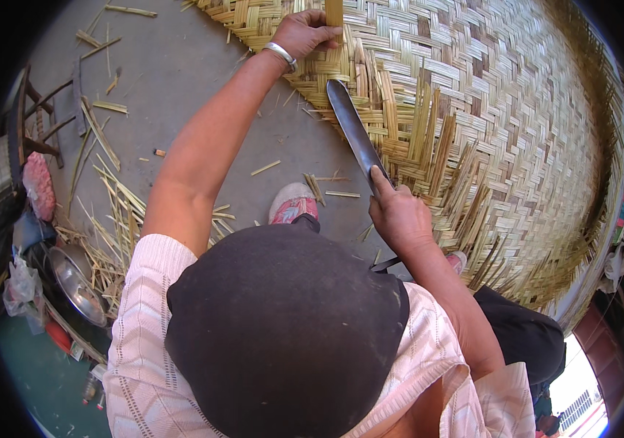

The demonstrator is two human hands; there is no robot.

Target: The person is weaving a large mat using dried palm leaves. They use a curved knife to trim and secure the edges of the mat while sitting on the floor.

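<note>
A large woven mat of split bamboo strips fills the upper right, with loose strip ends sticking out along its near left edge. At that edge, high in the view, my left hand pinches a flat yellowish strip between thumb and fingers. A silver bracelet circles that wrist. My right hand grips a long, trough-shaped metal blade, forefinger stretched along it. The rounded tip points up toward my left hand and lies over the weave; whether it slips under any strip I cannot tell.
Cut bamboo scraps litter the grey floor at left. A wooden chair, a metal basin and a clear plastic bag stand along the left side. My pink and grey shoe is below the mat's edge. A black cap blocks the lower middle.
</note>
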